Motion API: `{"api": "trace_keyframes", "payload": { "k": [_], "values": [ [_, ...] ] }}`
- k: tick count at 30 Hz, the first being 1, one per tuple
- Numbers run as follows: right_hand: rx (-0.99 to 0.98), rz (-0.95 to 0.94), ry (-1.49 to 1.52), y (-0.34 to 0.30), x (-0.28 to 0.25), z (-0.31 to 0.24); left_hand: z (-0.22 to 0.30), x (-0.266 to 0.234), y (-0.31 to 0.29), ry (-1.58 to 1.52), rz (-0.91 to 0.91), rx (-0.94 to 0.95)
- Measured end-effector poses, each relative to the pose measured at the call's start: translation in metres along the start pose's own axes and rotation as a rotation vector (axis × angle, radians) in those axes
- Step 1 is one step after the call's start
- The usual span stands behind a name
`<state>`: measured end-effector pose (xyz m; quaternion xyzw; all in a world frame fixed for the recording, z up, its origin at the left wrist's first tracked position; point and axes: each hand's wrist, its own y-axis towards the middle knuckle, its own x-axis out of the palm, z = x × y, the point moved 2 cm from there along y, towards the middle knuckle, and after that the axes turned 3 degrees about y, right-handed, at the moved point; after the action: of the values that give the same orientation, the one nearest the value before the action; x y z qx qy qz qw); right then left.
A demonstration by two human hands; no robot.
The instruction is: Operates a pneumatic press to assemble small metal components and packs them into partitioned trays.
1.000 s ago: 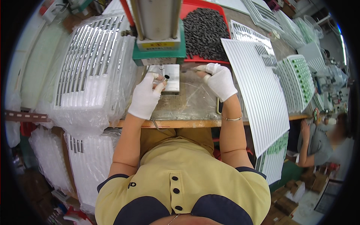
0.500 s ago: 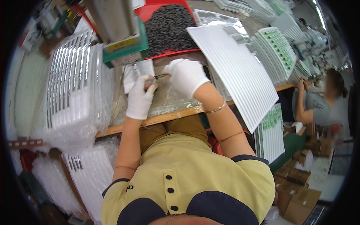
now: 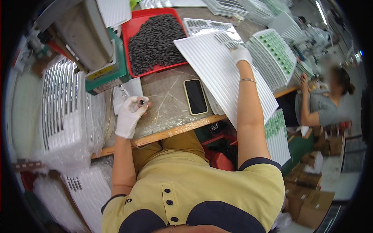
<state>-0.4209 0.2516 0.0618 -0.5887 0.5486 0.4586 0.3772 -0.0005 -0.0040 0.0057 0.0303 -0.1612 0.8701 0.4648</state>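
My left hand (image 3: 129, 116), in a white glove with bare fingertips, is closed in a pinch on a small black part (image 3: 142, 102) above the near left of the worktable. My right hand (image 3: 241, 55), gloved likewise, reaches far right over a white ribbed panel (image 3: 217, 58). Its fingers are drawn together beside a group of small silvery pieces (image 3: 224, 37) on that panel; whatever they hold is hidden. Left of centre, a red tray (image 3: 127, 42) bears a heap of small dark grey parts (image 3: 157, 44).
A green-based press (image 3: 107, 75) stands beside the tray. A phone (image 3: 196, 97) lies on the table. Wrapped panels with silvery strips (image 3: 64, 105) are stacked at left. White trays with green pieces (image 3: 272, 54) stand at right; farther off sits another person (image 3: 326, 101).
My right hand has left my left hand and swung right to the ribbed panel, uncovering the phone. My left hand has shifted slightly left and nearer, keeping its pinch.
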Motion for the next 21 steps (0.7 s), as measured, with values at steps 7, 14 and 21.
{"api": "trace_keyframes", "payload": {
  "k": [7, 14, 21],
  "values": [
    [-0.02, 0.017, -0.161, 0.032, 0.024, 0.005, -0.001, -0.005, 0.012, 0.023, -0.051, 0.247],
    [-0.105, 0.066, -0.212, 0.041, -0.024, -0.02, -0.003, -0.01, 0.009, 0.127, -0.029, 0.232],
    [-0.713, -0.03, 0.588, -0.194, -0.065, -0.148, -0.012, -0.018, -0.004, 0.116, 0.062, 0.139]
  ]
}}
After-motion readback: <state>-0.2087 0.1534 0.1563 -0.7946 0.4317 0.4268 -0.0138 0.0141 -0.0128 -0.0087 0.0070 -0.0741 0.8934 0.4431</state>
